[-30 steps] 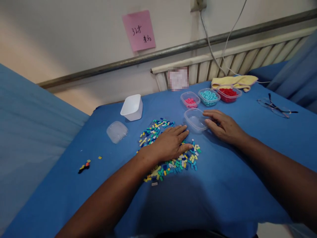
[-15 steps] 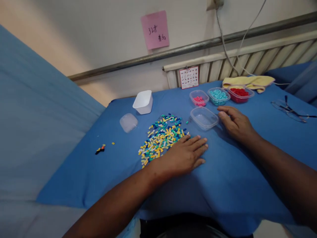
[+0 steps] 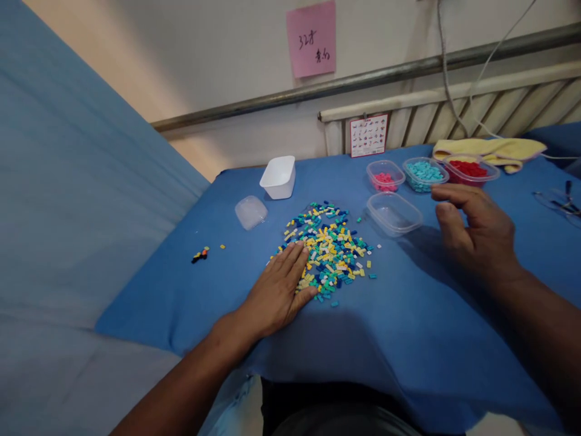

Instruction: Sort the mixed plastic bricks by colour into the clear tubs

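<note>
My left hand (image 3: 278,289) lies palm down on the left side of a loose pile of small plastic bricks (image 3: 329,245). Its fingers are stretched out and cover part of the pile. Yellow, white, green, teal and dark blue bricks are mixed together, with a few strays at the right edge. My right hand (image 3: 481,233) hovers over the table with thumb and forefinger slightly apart and nothing visible between them; its other fingers are mostly hidden. Just left of it stands a clear plastic tub (image 3: 394,217) with no bricks showing inside.
Behind are tubs of pink bricks (image 3: 385,180), light blue bricks (image 3: 425,172) and red bricks (image 3: 469,169), beside a yellow cloth (image 3: 492,150). Left are a white container (image 3: 278,178), a translucent lid-like piece (image 3: 251,213) and a few dark bricks (image 3: 200,255). Glasses (image 3: 563,203) lie far right.
My left hand has swept left across the pile, uncovering bricks on its right side. My right hand has lifted and drawn back right from the clear tub. The view has shifted slightly.
</note>
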Available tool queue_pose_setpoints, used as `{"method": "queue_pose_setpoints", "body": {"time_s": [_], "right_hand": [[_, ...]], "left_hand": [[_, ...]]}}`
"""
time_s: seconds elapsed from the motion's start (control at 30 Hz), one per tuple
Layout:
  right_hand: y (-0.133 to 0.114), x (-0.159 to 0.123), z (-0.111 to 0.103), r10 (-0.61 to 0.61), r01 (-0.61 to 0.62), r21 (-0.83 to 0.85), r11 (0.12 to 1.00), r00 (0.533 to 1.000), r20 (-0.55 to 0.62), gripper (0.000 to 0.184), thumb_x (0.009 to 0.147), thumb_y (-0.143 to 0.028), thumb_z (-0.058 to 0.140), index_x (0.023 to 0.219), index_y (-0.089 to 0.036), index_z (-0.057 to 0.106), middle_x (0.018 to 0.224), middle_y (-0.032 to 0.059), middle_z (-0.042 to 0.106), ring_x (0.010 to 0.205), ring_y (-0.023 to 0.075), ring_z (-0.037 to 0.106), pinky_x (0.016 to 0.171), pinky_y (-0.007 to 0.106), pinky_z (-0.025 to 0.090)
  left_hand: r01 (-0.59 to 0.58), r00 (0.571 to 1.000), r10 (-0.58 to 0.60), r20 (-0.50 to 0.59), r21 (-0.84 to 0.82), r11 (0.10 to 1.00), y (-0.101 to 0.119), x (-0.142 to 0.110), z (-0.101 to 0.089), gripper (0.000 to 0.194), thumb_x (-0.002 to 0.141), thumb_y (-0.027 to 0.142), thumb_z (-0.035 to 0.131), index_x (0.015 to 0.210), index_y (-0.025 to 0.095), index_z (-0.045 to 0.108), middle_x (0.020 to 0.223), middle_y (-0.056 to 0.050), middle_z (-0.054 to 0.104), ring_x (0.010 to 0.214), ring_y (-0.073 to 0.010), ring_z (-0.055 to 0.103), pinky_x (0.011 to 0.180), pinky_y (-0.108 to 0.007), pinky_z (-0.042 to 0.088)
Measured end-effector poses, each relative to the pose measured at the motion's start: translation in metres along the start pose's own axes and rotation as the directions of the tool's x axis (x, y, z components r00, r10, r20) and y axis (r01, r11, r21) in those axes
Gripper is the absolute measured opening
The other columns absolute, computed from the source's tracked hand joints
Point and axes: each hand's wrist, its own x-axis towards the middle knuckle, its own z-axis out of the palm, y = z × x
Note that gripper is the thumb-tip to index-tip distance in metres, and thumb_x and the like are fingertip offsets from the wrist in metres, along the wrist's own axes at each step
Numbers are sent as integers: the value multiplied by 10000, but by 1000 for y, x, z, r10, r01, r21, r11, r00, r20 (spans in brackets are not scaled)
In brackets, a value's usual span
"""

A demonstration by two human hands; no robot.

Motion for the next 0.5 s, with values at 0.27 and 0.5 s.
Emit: {"method": "queue_pose_setpoints", "body": {"time_s": [0.27, 0.5], "right_hand": [[-38, -22, 26, -434, 384, 203, 901, 808, 398, 302, 1081, -214, 684, 1380, -252, 690, 1196, 97, 832, 1047, 285, 801, 922, 466, 685], [-37, -34, 46, -407, 353, 210, 912, 701, 585, 388, 1120, -311, 650, 1482, -176, 682, 1509, 172, 732, 1410, 349, 696, 1191, 585, 598]], "left_hand": [[-34, 993, 34, -114, -6, 999, 2, 68, -15, 914, 1169, 727, 166, 1784, 58, 269, 1861, -176, 128, 1748, -330, 128, 1419, -557, 161], [-309, 951, 309, 18, 32, 950, 33, 51, -6, 990, 1118, 840, 243, 1803, 125, 234, 1862, -113, 144, 1749, -305, 138, 1426, -557, 121]]}}
